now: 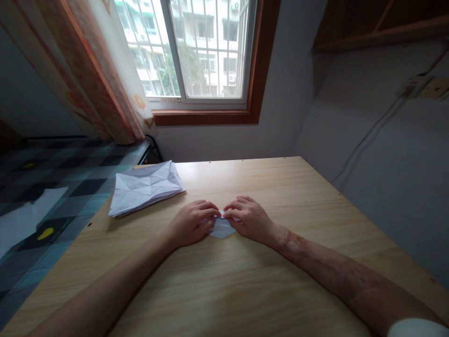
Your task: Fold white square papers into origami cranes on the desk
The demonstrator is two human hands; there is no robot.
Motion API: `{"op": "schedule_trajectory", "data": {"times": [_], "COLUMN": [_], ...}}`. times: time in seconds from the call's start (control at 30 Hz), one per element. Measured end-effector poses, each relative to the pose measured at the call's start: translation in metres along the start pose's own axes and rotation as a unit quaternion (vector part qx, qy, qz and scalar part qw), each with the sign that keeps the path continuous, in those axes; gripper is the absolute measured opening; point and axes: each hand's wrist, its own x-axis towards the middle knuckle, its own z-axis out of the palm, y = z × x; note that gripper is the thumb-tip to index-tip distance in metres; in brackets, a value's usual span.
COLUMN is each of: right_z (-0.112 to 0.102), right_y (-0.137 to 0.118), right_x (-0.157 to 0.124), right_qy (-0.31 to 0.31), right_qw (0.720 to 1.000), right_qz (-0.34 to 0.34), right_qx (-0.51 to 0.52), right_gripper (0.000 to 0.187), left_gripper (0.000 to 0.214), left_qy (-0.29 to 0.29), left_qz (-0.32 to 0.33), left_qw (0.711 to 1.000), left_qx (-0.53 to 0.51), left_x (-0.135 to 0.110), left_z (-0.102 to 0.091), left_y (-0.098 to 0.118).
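Note:
A small folded piece of white paper [222, 228] lies on the wooden table [217, 290], between my two hands. My left hand [195, 222] pinches its left side, with the fingers curled and the thumb low against the paper. From the other side my right hand [249, 218] grips the paper's right part, its fingertips almost meeting those of the left near the top edge. The lower edge of the paper comes to a blunt point toward me. Both hands hide the paper's side parts.
A stack of creased white paper sheets [147, 185] lies at the table's back left. Left of the table is a bed with a checked cover [87, 159], bearing another white sheet [31, 217]. A window [210, 51] and curtain [91, 70] are behind. A cable [368, 133] hangs along the right wall.

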Motion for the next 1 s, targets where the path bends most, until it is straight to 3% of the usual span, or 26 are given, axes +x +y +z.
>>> {"op": "schedule_trajectory", "data": {"times": [0.27, 0.53, 0.9, 1.0], "right_z": [-0.003, -0.004, -0.01, -0.015], "right_y": [-0.005, -0.005, -0.004, -0.006], "right_x": [0.001, 0.001, -0.004, -0.003], "right_qy": [0.003, -0.007, -0.033, -0.058], "right_qw": [0.999, 0.998, 0.997, 0.995], "right_qz": [0.02, -0.002, -0.067, -0.071], "right_qx": [0.044, 0.065, 0.035, 0.028], "right_gripper": [0.01, 0.007, 0.006, 0.017], "left_gripper": [0.014, 0.008, 0.023, 0.017], "left_qy": [0.018, 0.029, -0.029, -0.038], "left_qz": [0.015, 0.033, 0.098, 0.116], "left_qw": [1.0, 0.999, 0.994, 0.991], "left_qx": [0.015, 0.019, 0.039, 0.054], "left_x": [0.001, -0.002, -0.008, -0.007], "left_z": [0.005, 0.007, -0.007, -0.011], "left_y": [0.0, -0.005, -0.003, -0.002]}}
